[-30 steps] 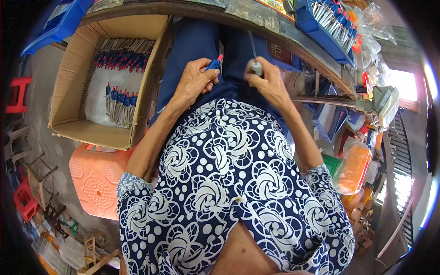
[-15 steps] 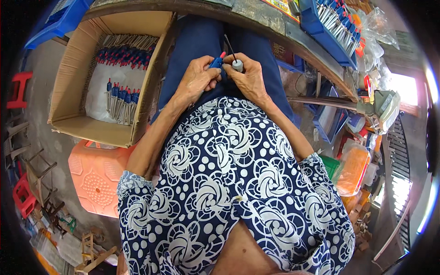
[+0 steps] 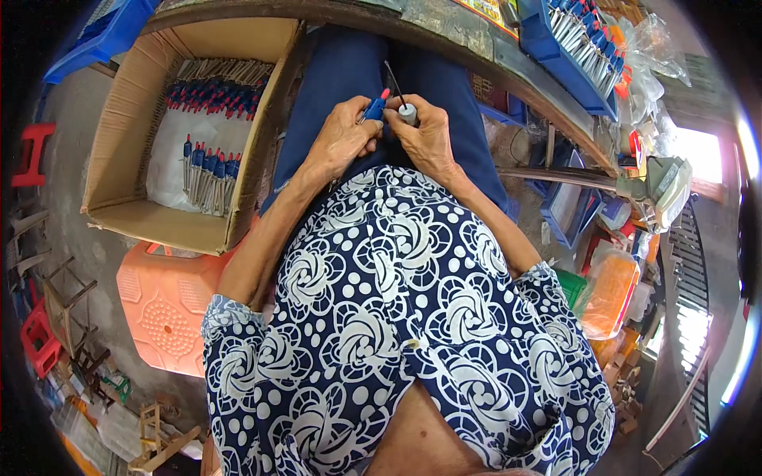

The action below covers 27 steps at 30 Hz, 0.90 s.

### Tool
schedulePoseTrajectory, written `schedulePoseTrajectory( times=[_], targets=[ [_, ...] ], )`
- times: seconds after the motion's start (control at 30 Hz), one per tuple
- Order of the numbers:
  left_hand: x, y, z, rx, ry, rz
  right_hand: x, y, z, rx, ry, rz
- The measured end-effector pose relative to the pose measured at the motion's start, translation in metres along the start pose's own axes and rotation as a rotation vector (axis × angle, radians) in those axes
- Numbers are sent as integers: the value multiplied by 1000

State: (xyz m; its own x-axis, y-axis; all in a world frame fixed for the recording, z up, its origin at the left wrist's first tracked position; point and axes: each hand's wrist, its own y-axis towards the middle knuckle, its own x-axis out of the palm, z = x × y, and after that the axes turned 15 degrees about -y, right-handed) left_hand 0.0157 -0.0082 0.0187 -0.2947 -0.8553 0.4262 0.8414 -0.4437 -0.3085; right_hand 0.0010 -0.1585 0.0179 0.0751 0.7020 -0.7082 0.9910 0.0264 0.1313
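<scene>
Over my lap, my left hand (image 3: 343,136) is closed round a blue piece with a red tip (image 3: 375,107); its other end is hidden by the fingers. My right hand (image 3: 427,136) pinches a small tool with a pale cylindrical handle (image 3: 408,114) and a thin dark shaft slanting up and away. The two hands are close together, with the tool's handle just right of the red tip. At my left, a cardboard box (image 3: 111,170) holds many similar pieces with metal rods and blue and red ends, laid in a far row and a nearer bunch.
A wooden workbench edge (image 3: 448,38) curves past my knees. On it at the right stands a blue bin (image 3: 559,59) of similar pieces; another blue bin (image 3: 103,36) is at far left. The box rests by an orange plastic stool (image 3: 171,309). A lamp-like fixture (image 3: 667,190) juts in at right.
My right hand has shifted slightly left and down, and the pale-handled tool has moved with it. The left hand still holds the blue piece, almost unmoved.
</scene>
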Motion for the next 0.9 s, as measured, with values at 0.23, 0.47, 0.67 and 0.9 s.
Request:
schedulePoseTrajectory(
  times=[0.23, 0.47, 0.67, 0.9],
  targets=[
    [0, 2, -6, 27, 89, 5, 4, 1, 3, -4, -63, 8],
    [-3, 5, -14, 88, 170, 1, 9, 2, 3, -81, -202, 67],
    [-3, 6, -14, 95, 218, 24, 9, 6, 3, -180, -302, 92],
    [4, 3, -15, 190, 274, 65, 0, 3, 8, 86, -71, -38]
  ],
)
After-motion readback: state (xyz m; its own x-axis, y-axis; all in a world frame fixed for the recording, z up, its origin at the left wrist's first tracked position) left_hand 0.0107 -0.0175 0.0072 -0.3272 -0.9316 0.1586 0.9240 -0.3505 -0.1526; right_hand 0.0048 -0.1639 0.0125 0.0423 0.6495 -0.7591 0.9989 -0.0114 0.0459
